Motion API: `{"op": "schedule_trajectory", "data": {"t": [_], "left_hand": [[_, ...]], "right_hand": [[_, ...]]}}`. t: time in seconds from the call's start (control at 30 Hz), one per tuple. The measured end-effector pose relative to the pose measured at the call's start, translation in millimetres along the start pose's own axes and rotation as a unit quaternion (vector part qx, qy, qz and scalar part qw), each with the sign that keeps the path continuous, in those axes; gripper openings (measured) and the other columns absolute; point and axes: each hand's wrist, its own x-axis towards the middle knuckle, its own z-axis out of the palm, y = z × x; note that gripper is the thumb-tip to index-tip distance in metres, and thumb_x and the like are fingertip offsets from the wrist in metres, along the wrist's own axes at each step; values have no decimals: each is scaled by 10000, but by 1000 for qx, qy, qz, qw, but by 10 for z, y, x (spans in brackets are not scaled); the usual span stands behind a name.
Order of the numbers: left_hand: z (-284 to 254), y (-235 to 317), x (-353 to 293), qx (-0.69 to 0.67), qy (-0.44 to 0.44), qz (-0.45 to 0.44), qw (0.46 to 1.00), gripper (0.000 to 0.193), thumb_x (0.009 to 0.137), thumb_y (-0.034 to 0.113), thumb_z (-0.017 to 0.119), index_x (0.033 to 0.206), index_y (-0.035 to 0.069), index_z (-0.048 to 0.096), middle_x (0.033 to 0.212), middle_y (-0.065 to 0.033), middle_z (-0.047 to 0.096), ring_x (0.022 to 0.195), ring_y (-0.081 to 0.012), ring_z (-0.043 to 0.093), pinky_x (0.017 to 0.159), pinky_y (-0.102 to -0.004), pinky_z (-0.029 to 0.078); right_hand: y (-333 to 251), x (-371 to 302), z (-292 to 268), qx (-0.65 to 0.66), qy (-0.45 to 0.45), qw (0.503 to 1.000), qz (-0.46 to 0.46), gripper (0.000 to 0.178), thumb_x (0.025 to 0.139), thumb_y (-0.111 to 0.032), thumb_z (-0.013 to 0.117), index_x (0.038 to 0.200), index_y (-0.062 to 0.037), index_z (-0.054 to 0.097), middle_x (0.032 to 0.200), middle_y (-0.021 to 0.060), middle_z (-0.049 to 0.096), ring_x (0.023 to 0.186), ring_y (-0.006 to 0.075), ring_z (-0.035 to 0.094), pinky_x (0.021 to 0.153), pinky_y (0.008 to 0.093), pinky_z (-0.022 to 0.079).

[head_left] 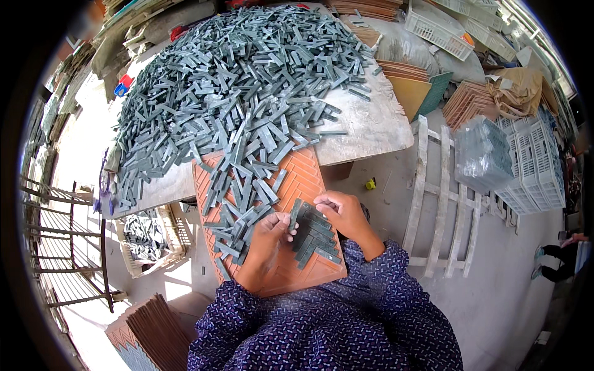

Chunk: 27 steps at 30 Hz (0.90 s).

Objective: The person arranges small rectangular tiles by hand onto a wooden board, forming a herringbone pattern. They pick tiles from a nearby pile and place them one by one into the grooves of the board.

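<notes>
An orange plastic mould board (303,179) with a herringbone grid lies tilted from the table edge to my lap. Several grey-green tile strips (317,238) sit laid in its lower right grid, and loose strips (238,204) cover its left half. My left hand (267,238) pinches one grey-green strip (295,214) upright at its fingertips, over the laid strips. My right hand (343,210) hovers beside it, its fingertips touching the top of the laid strips and holding nothing.
A big heap of grey-green strips (241,80) covers the white table (371,123). A crate of strips (145,238) stands on the floor at left, stacked boards (151,334) lower left, a white wooden pallet (433,198) and white crates (532,167) at right.
</notes>
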Motion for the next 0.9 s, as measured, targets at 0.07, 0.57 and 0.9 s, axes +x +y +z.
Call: {"op": "schedule_trajectory", "data": {"t": [0.07, 0.57, 0.9], "left_hand": [[74, 17, 4, 147, 42, 39, 987, 153, 947, 128, 544, 973, -9, 607, 817, -29, 626, 675, -116, 576, 589, -270, 462], [205, -119, -63, 600, 139, 317, 721, 121, 813, 36, 601, 930, 26, 571, 808, -150, 550, 745, -352, 579, 625, -431, 469], [249, -79, 61, 572, 139, 286, 756, 158, 810, 28, 603, 967, 27, 582, 850, -136, 574, 795, -338, 592, 666, -423, 487]], "right_hand": [[4, -19, -25, -18, 8, 1000, -20, 147, 840, -57, 644, 969, 12, 661, 843, 92, 690, 724, 108, 628, 644, 254, 500], [73, 36, -66, -97, 27, 988, -119, 123, 798, -41, 664, 912, 3, 657, 813, 137, 653, 702, 259, 632, 628, 315, 485], [-52, -242, 169, -238, 65, 966, -78, 176, 721, -51, 693, 878, -65, 614, 857, 84, 583, 794, 293, 602, 642, 394, 498]]}}
